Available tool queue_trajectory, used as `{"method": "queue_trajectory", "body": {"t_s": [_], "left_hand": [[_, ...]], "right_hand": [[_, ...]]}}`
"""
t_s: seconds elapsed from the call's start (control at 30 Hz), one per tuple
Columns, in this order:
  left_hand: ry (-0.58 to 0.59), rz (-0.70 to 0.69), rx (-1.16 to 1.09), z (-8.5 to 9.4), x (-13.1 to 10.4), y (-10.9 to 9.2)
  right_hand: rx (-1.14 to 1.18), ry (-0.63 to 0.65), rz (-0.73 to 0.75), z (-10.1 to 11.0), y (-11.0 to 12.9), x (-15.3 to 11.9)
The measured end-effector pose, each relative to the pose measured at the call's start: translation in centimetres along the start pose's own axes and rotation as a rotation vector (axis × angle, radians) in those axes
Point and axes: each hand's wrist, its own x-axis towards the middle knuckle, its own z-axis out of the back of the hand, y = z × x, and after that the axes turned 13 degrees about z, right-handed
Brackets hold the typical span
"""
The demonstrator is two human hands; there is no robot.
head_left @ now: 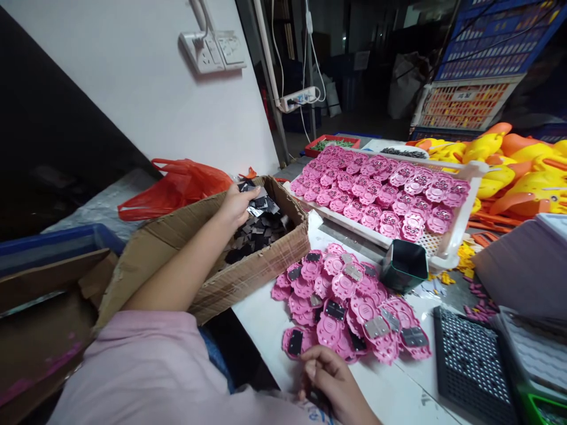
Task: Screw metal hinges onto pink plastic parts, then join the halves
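Observation:
My left hand (238, 208) reaches into a cardboard box (248, 268) and is closed around several small flat black plates (261, 203). More of the same dark plates (259, 233) lie loose beneath it in the box. On the white table, my right hand (330, 378) rests low with its fingers curled; whatever they may hold is hidden. Just beyond its fingertips lies a heap of pink plastic casings (330, 327), scalloped at the rim, many bearing a black or silvery plate.
Behind the heap, a white tray (454, 242) carries rows of pink casings. A black cup (404, 265) stands beside it. To the right are a black perforated tray (473, 366) and yellow-orange plastic parts (522, 171). A red bag (177, 186) lies behind the box.

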Motion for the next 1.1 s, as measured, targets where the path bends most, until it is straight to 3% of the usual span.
{"method": "queue_trajectory", "body": {"t_s": [0.47,0.83,1.1], "left_hand": [[-0.06,-0.03,-0.079,0.7,1.6,1.1],[-0.022,-0.052,-0.062,0.8,1.3,0.9],[0.09,-0.033,0.037,0.7,0.3,0.5]], "right_hand": [[0.029,0.001,0.012,-0.3,0.2,-0.1],[0.025,0.005,0.009,-0.2,0.3,0.0],[0.022,-0.006,0.009,-0.4,0.3,-0.1]]}}
